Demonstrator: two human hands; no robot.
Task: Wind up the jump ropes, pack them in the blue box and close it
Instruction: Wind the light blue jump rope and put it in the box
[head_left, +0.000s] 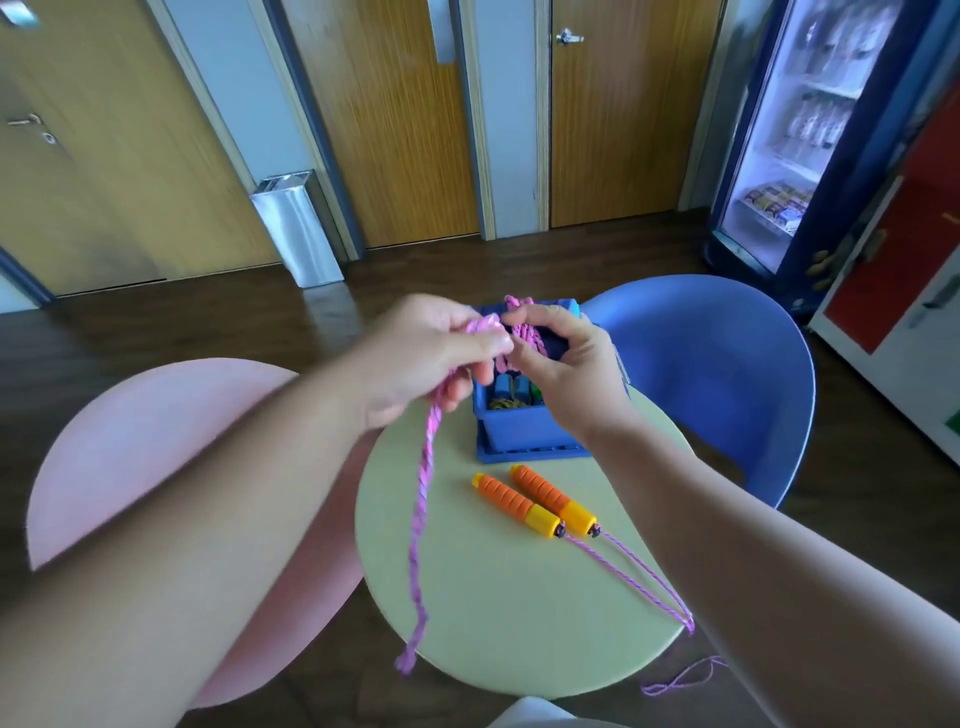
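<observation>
Left hand (415, 358) fingers pinching pink rope (422, 483), right hand (563, 364) fingers curled round its coil above blue box (524, 427)

Handles (514, 503) block near approach to blue box (524, 431).

A round pale-green table (493, 597) lies under the grip (506, 340) and spreads nearer the camera. Below and left of the grip stands a pink chair (156, 441), close against the table. Just right of the grip, a blue chair (727, 364) curves round the table's far side. Beyond the grip to the left, a steel bin (296, 228) stands on the dark wood floor (182, 322) by the wall. Wooden doors (400, 130) line the wall straight beyond. Far beyond to the right glows a glass-fronted fridge (795, 156) with stocked shelves. Next to it stands a red-and-white cabinet (893, 270), perhaps a vending machine, too blurred to tell.
</observation>
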